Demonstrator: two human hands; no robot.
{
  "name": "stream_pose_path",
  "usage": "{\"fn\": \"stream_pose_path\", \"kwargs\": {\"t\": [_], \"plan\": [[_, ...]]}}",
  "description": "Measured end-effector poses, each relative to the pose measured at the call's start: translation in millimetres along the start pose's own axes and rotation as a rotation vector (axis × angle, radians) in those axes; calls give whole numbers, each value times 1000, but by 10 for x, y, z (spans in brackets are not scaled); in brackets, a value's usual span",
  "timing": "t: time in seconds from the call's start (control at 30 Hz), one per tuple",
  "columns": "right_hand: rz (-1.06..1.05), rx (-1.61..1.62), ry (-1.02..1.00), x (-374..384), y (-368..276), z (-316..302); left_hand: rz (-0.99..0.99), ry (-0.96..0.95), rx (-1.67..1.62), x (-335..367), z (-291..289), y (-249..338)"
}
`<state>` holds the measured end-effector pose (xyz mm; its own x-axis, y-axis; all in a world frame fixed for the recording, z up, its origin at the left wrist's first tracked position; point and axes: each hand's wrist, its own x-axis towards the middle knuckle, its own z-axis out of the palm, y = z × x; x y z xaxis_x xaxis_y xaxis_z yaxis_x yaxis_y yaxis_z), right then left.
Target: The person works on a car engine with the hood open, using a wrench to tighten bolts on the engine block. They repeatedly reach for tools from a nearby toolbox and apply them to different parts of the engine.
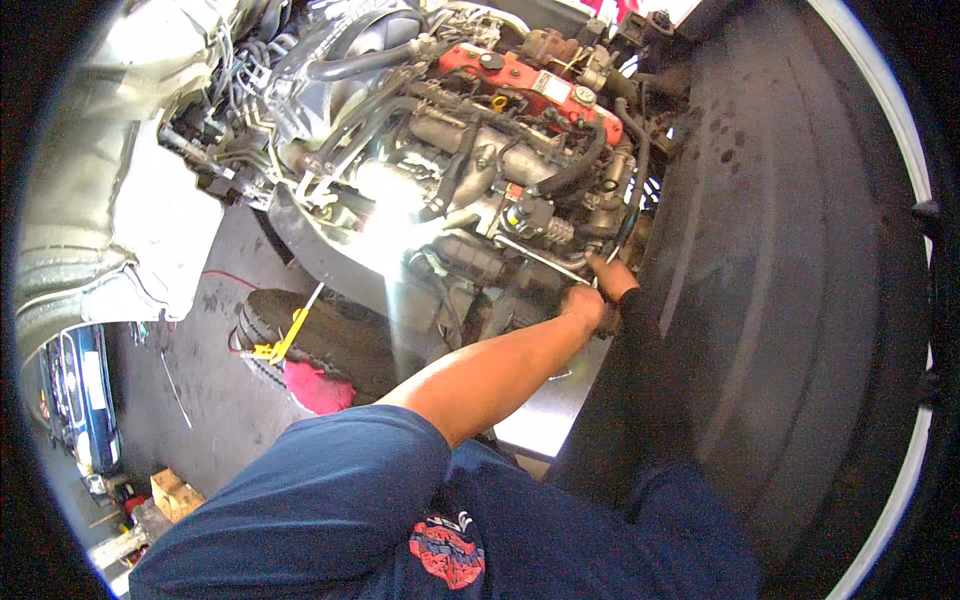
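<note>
Engine (510, 160) parts in grimy grey metal surround a red valve cover (525, 75), which carries a black filler cap (491, 62) at its left and a silver cap (584, 95) at its right. Dark hoses and wiring run along the cover's near side, where a yellow ring (499, 103) stands out. Further toward the person from the cover, a slim silver bar (540, 258) slants down to the right; whether it is a tool or an engine part, I cannot tell.

Well to the near left of the cover, grey floor (170, 370) shows beside a black tire (350, 335), with a pink cloth (318, 388) against it. Beyond, on the same side, are a blue vehicle (85, 400) and a cardboard box (175, 495). A dark panel (780, 250) rises right of the cover.

Nearer the person than the cover's right end, the left hand (582, 303) is bunched narrow by the bar's lower end, and the right hand (612, 277) sits just beside it, fingers bent; what either grips is hidden.
</note>
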<state>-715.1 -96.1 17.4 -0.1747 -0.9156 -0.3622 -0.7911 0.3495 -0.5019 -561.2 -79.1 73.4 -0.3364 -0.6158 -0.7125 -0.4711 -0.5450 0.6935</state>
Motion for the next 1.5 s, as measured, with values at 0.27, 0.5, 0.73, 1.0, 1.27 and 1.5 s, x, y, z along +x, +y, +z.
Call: {"fn": "stream_pose_path", "kwargs": {"t": [0.27, 0.5, 0.73, 1.0, 1.27, 1.5], "plan": [[-257, 215, 245, -697, -306, -4, -119, 350, -530, 328, 335, -27], [267, 275, 230, -379, -663, -443, -310, 218, -608, 198, 128, 129], [-19, 109, 207, -683, -644, -384, -318, 234, -618, 207, 95, 227], [48, 180, 173, -724, -737, -409, -267, 308, -583, 38, 57, 296], [-99, 156, 220, -708, -564, -366, -320, 253, -565, 148, 63, 292], [371, 4, 189, -91, -563, -379, -348, 297, -608, 177, 125, 227]]}}
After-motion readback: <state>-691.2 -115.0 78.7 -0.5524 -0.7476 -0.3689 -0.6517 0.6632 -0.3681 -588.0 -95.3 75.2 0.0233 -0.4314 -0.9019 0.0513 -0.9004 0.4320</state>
